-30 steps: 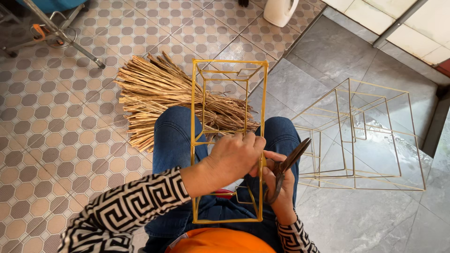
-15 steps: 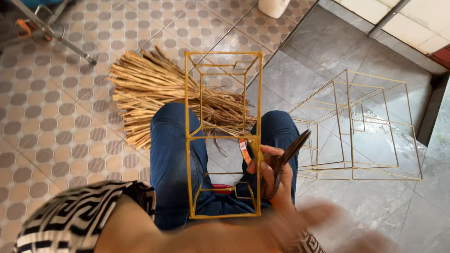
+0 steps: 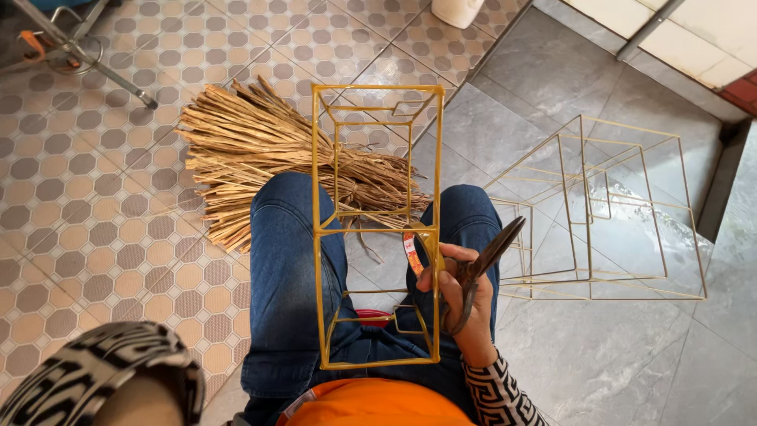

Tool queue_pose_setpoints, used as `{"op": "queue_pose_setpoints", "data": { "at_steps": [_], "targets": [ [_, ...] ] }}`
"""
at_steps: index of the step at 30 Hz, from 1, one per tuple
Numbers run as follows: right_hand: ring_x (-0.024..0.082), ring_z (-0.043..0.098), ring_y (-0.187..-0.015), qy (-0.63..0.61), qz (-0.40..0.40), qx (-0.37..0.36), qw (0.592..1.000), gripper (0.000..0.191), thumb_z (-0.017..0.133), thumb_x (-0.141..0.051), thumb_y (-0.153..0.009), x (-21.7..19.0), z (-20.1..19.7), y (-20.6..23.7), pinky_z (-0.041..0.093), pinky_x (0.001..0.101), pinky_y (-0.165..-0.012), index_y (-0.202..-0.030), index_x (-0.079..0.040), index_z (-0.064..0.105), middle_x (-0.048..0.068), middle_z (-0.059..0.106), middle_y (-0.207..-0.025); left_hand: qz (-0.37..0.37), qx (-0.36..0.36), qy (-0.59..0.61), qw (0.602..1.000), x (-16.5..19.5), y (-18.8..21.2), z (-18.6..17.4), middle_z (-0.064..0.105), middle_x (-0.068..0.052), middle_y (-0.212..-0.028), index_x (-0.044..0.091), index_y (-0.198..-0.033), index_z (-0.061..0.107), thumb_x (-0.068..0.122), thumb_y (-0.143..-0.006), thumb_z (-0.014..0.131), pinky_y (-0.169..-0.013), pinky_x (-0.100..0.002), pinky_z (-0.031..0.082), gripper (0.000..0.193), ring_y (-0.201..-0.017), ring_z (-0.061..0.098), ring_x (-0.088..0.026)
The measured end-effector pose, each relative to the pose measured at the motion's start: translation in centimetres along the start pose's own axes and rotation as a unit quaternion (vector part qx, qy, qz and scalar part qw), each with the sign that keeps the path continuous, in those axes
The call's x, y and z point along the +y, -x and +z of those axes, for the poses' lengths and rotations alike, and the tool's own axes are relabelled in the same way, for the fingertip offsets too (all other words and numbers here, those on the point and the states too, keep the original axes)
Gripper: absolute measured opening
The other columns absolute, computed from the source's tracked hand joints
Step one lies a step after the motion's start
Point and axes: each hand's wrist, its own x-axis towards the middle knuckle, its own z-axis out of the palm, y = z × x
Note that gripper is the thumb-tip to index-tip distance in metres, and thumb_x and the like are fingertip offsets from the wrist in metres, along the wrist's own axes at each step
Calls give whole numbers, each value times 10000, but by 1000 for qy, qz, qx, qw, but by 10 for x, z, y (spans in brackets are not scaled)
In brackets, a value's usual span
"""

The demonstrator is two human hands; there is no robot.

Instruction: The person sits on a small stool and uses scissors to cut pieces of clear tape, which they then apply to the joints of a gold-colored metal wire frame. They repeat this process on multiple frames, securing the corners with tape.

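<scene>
A tall yellow wire frame [image 3: 319,237] lies lengthwise over my lap, between my knees in blue jeans. My right hand [image 3: 461,304] is closed around dark scissors [image 3: 493,252] and presses against the frame's right bar. A small orange and white strip [image 3: 410,252] hangs at that bar just above my fingers. My left hand is out of view. Only its patterned black and white sleeve [image 3: 95,363] shows, at the bottom left.
A bundle of dry straw-coloured fibre [image 3: 236,150] lies on the tiled floor beyond my knees. Several empty wire frames [image 3: 615,213] are nested on the grey floor to the right. A metal stand leg [image 3: 102,75] is at the far left, a white container [image 3: 457,9] at the top.
My left hand, which was on the frame next to the right hand, has pulled back out of view. The right hand stays on the frame with the scissors.
</scene>
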Motion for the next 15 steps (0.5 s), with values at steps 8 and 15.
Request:
{"op": "queue_pose_setpoints", "data": {
  "at_steps": [8, 15],
  "targets": [
    [179, 679, -869, -1, -2, 6, 1000, 329, 525, -42, -1063, 1, 2, 0, 548, 310, -822, -1388, 6, 507, 126, 699, -901, 1, 4, 4, 1000, 2, -2, 4, 659, -130, -1103, 24, -1095, 674, 263, -878, 691, -949, -444, 543, 323, -1077, 658, -292],
    [180, 672, -870, 6, 4, 9, 1000, 342, 518, -53, -1061, -2, 5, 0, 550, 309, -839, -1396, 17, 504, 131, 695, -898, 0, 18, 9, 1000, 10, -11, 3, 660, -127, -1076, 27, -1065, 675, 245, -862, 695, -923, -439, 547, 298, -1055, 662, -292]
  ]
}}
